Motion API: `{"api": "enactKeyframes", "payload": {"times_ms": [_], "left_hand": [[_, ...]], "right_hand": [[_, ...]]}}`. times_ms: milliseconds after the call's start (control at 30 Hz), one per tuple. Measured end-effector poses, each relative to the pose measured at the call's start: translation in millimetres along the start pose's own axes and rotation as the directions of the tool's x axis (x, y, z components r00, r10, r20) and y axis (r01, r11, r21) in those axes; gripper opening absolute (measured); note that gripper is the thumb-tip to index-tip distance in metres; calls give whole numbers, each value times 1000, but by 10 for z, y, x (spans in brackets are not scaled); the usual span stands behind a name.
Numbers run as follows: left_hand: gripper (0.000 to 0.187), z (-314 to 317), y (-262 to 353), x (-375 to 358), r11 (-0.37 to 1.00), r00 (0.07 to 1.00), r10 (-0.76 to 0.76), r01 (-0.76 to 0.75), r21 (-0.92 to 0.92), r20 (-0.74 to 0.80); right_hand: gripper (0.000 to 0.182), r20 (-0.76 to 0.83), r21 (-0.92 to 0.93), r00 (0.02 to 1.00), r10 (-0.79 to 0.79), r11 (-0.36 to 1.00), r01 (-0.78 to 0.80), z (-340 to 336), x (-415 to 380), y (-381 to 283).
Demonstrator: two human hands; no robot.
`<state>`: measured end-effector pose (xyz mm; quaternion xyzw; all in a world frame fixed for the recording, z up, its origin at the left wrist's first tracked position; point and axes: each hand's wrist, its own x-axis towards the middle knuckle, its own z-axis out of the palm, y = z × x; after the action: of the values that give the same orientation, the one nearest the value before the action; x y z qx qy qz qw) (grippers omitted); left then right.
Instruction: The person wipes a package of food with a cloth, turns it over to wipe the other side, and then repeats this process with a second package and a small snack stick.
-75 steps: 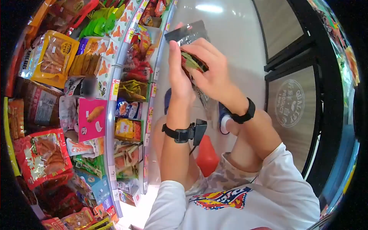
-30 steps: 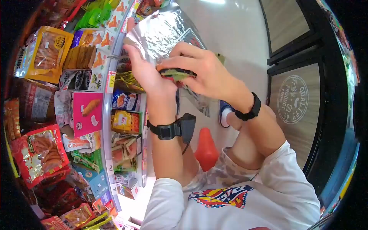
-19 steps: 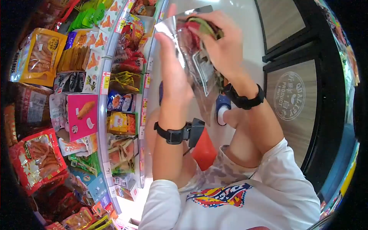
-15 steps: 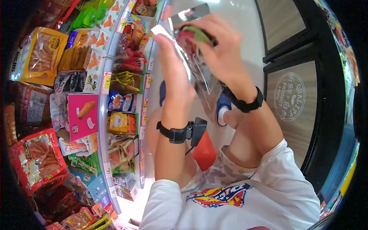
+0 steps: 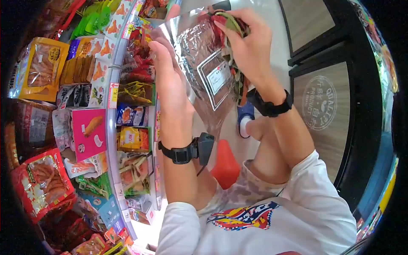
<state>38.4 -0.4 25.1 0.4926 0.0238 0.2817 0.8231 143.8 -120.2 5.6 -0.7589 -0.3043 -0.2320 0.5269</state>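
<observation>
A clear and silvery plastic package [image 5: 199,51] with a white label hangs tilted between my hands. My left hand [image 5: 170,72] lies flat along its left side, thumb and fingers apart, its palm touching or very near the film. My right hand [image 5: 255,46] is closed at the top right of the package, round a bunched red and green piece of packaging [image 5: 225,29]. More crumpled dark and coloured wrapping shows below my right fingers. Both wrists wear black straps, and a small device sits on the left one.
Shelves of packaged snacks [image 5: 91,131] with price strips fill the left side. Dark-framed wooden panels [image 5: 325,102] stand on the right. A red object [image 5: 225,165] is between my legs, above the pale floor [image 5: 276,55].
The package has spread and turned, so its label now faces me. My left hand has moved left and down, away from my right hand, which has shifted slightly right.
</observation>
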Motion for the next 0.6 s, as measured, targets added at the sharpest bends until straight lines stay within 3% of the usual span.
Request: {"api": "enactKeyframes", "payload": {"times_ms": [67, 100, 133, 167, 233, 367, 433, 467, 533, 600], "left_hand": [[59, -44, 8, 10, 1000, 1000, 9, -10, 25, 21], [59, -96, 19, 15, 996, 1000, -30, 29, -90, -3], [59, -76, 71, 29, 977, 997, -73, 67, -203, -21], [59, -23, 117, 34, 989, 978, -81, 56, -134, -190], [64, -193, 97, 71, 987, 985, -102, 83, -140, -136], [65, -179, 81, 9, 983, 978, -151, 132, -129, -144], [62, -66, 76, 12, 974, 965, -139, 93, -204, -224], [62, -80, 56, 7, 979, 975, -108, 71, -189, -195], [63, -113, 3, 16, 982, 987, -58, 30, -186, -147], [63, -178, 5, 42, 976, 984, -80, 46, -211, -157]], "right_hand": [[16, 51, 78, 999, -2, 997, -2, 71, -98, -75], [15, 101, 154, 995, -4, 988, -11, 101, -160, -152], [16, 186, 198, 968, -167, 972, 129, 88, -192, -254], [18, 168, 259, 945, -282, 937, 234, 163, -271, -343], [21, 206, 235, 906, -371, 917, 322, 214, -396, -435], [19, 193, 182, 907, -374, 922, 342, 146, -238, -284], [16, -2, 104, 988, -152, 983, 151, 119, -86, -111], [16, -1, 104, 988, -156, 982, 155, 99, -34, 12], [14, -33, 128, 995, 91, 988, -86, 48, 36, 145], [12, 15, 198, 991, 133, 971, -134, 62, -49, 93]]}}
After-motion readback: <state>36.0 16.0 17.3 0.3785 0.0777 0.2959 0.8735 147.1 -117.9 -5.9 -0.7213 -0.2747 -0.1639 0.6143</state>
